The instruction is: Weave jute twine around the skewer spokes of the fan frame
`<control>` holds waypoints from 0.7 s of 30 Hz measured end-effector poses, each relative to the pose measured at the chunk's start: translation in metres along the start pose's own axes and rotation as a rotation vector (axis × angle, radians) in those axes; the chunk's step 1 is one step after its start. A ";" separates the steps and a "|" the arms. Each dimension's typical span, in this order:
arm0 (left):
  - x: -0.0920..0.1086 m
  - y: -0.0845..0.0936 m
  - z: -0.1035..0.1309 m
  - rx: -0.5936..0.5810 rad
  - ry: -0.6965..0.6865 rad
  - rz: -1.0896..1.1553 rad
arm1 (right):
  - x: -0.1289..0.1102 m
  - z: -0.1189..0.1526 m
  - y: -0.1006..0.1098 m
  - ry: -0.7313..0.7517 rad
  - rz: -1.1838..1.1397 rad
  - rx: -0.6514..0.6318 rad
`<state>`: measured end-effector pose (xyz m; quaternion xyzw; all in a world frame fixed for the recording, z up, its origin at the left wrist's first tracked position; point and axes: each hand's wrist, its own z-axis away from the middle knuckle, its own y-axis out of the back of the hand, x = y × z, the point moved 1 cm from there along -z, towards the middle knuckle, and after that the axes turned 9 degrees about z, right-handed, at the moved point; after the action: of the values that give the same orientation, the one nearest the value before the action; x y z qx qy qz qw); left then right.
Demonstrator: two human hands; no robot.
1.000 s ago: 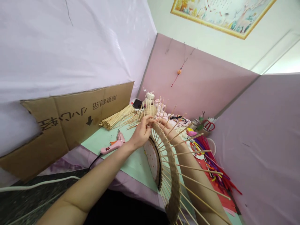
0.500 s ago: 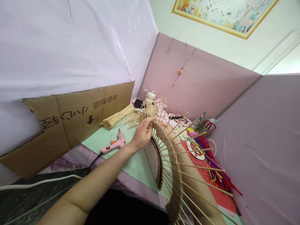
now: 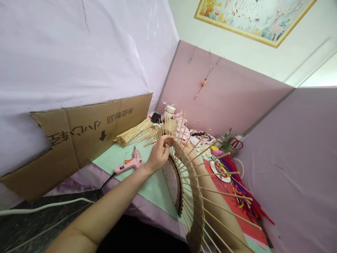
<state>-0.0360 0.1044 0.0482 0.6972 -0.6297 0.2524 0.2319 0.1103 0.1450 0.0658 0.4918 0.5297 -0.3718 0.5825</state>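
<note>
View shifted slightly | left hand (image 3: 160,151) grips stick-spoked ring (image 3: 195,193) | right hand (image 3: 188,147) behind

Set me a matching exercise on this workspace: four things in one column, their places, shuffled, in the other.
1. Woven band
2. Glue gun
3. Framed picture
4. Cardboard piece

A. Above the pink panel
B. Standing along the lilac sheeting
C. Held at its far end by the left hand
D. Lying on the pale green sheet

Pairs: 1-C, 2-D, 3-A, 4-B
</note>
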 end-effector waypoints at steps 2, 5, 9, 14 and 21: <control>0.000 -0.001 0.000 -0.005 0.000 -0.006 | -0.001 0.001 0.000 -0.004 0.003 0.001; 0.000 -0.001 -0.001 -0.024 -0.027 -0.038 | -0.003 0.001 0.001 -0.004 0.013 -0.002; 0.002 -0.002 -0.002 -0.008 -0.055 -0.040 | -0.009 -0.004 0.007 0.051 0.047 0.019; 0.004 -0.007 -0.003 0.062 -0.015 0.004 | -0.020 -0.006 0.013 0.156 0.175 0.064; -0.001 -0.011 -0.003 0.122 0.059 0.057 | -0.027 0.003 0.004 0.027 0.125 -0.026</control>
<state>-0.0251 0.1079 0.0498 0.6840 -0.6256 0.3174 0.2002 0.1107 0.1411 0.0925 0.5214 0.5104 -0.3213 0.6037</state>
